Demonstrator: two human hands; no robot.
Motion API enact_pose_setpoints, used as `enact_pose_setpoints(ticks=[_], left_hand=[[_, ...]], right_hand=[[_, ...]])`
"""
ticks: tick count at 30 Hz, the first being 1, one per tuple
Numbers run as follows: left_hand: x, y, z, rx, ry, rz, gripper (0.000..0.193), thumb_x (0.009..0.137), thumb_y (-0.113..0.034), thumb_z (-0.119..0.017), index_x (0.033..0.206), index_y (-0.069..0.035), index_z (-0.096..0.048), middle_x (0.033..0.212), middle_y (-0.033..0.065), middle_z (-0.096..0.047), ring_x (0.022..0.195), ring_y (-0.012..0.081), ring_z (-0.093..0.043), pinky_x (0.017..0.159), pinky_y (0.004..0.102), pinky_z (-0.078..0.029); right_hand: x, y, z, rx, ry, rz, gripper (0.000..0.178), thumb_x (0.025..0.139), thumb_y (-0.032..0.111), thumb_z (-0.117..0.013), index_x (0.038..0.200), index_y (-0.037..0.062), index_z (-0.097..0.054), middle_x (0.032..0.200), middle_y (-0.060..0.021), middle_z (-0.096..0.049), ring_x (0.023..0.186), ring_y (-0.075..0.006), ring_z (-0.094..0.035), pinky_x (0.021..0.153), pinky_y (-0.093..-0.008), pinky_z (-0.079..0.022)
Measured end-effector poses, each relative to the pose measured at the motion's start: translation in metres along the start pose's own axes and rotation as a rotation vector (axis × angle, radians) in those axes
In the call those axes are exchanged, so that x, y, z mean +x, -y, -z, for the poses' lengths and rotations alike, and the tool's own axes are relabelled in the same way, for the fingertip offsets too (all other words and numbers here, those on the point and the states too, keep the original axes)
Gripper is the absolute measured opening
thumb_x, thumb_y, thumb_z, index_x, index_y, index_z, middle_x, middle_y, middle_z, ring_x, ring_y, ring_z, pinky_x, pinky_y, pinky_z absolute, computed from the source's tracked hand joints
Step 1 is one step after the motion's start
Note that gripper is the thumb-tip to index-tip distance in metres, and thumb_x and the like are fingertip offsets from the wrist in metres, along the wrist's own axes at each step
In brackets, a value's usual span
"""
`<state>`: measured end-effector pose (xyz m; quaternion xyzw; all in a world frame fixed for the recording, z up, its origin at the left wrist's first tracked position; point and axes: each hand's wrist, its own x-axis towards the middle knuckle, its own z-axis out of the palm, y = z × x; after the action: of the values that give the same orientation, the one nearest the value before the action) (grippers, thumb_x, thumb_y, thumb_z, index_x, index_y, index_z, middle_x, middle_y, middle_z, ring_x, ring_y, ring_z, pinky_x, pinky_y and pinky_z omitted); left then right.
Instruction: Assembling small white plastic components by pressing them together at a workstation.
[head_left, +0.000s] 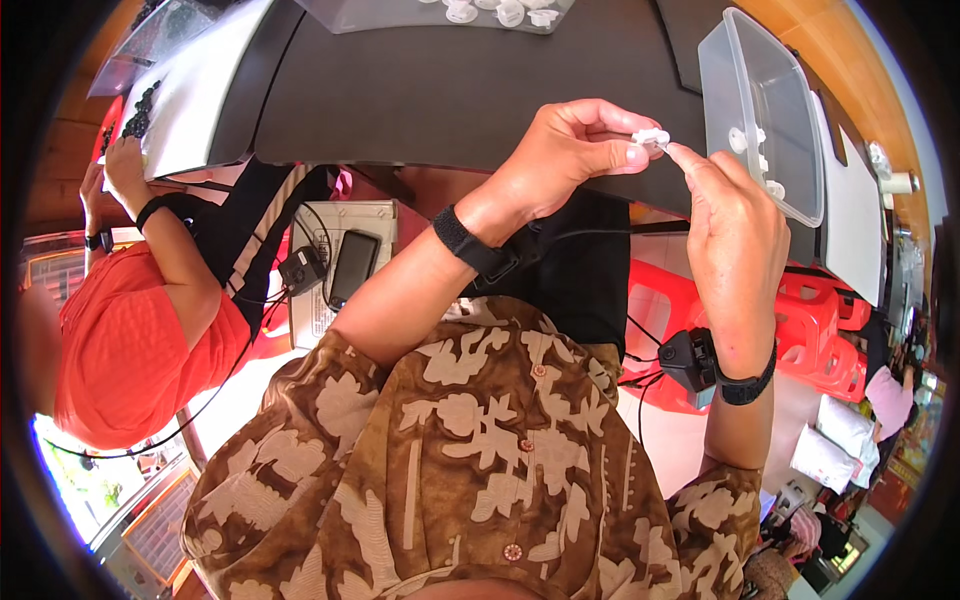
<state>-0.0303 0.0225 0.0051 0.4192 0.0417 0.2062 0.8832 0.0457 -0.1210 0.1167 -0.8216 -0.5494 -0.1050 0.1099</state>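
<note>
Over the near edge of the dark table, my left hand [565,160] is closed, pinching a small white plastic part [652,135] between thumb and fingers. From the right, my right hand [738,215] meets it, its fingers drawn together with the tips at the part's near side. Whatever those fingertips hold, if anything, is too small to make out. Just beyond my right hand stands a clear plastic bin [716,85] containing several loose white parts [762,160].
Another clear bin [370,20] with white parts sits at the table's far side. To the left, a co-worker in red [150,330] handles black pieces [143,110] on a white surface. Red stools [815,325] are at the right. A black phone-like device [354,265] lies on a box.
</note>
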Motion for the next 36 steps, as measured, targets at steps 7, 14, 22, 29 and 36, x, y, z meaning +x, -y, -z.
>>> enact_pose_setpoints(ticks=[7,14,22,29,36], left_hand=[[-0.001,0.000,-0.002,0.025,0.002,-0.017,0.020,0.085,-0.001,-0.065,0.105,0.002,-0.062,0.111,0.0137,-0.063,0.102,0.0212,-0.063,0.092,0.0325,-0.052],[-0.001,0.000,-0.003,0.027,-0.010,-0.015,0.021,0.085,-0.001,-0.066,0.105,0.003,-0.063,0.109,0.0141,-0.064,0.100,0.0203,-0.063,0.092,0.0323,-0.052],[-0.001,0.000,-0.003,0.031,-0.012,-0.012,0.021,0.084,0.000,-0.065,0.104,0.004,-0.063,0.107,0.0142,-0.064,0.100,0.0211,-0.064,0.093,0.0327,-0.052],[0.001,0.002,-0.001,0.053,-0.006,-0.011,0.021,0.085,0.000,-0.064,0.106,0.003,-0.062,0.108,0.0142,-0.064,0.103,0.0236,-0.063,0.093,0.0340,-0.052],[0.002,-0.003,-0.001,-0.009,-0.004,0.048,0.022,0.087,-0.003,-0.063,0.108,0.002,-0.060,0.109,0.0137,-0.063,0.103,0.0245,-0.063,0.094,0.0341,-0.052]], right_hand=[[0.000,0.000,0.002,-0.022,0.028,-0.001,0.029,0.076,0.001,-0.058,0.104,0.0069,-0.067,0.078,-0.0097,-0.055,0.070,-0.0287,-0.060,0.061,-0.0383,-0.048],[0.001,0.002,0.001,-0.104,0.012,0.059,0.028,0.074,0.000,-0.058,0.100,0.0063,-0.067,0.078,-0.0090,-0.056,0.071,-0.0277,-0.060,0.062,-0.0378,-0.049],[0.007,0.001,0.001,-0.121,0.024,0.083,0.024,0.071,-0.002,-0.058,0.093,0.0041,-0.065,0.078,-0.0106,-0.057,0.072,-0.0306,-0.061,0.061,-0.0393,-0.049],[0.012,-0.010,0.000,0.002,0.073,0.064,0.026,0.076,-0.002,-0.055,0.098,0.0053,-0.066,0.078,-0.0127,-0.057,0.069,-0.0341,-0.059,0.059,-0.0402,-0.047],[0.006,-0.009,0.004,-0.066,0.038,0.090,0.027,0.077,0.001,-0.056,0.100,0.0066,-0.067,0.079,-0.0104,-0.058,0.072,-0.0299,-0.061,0.061,-0.0390,-0.049]])
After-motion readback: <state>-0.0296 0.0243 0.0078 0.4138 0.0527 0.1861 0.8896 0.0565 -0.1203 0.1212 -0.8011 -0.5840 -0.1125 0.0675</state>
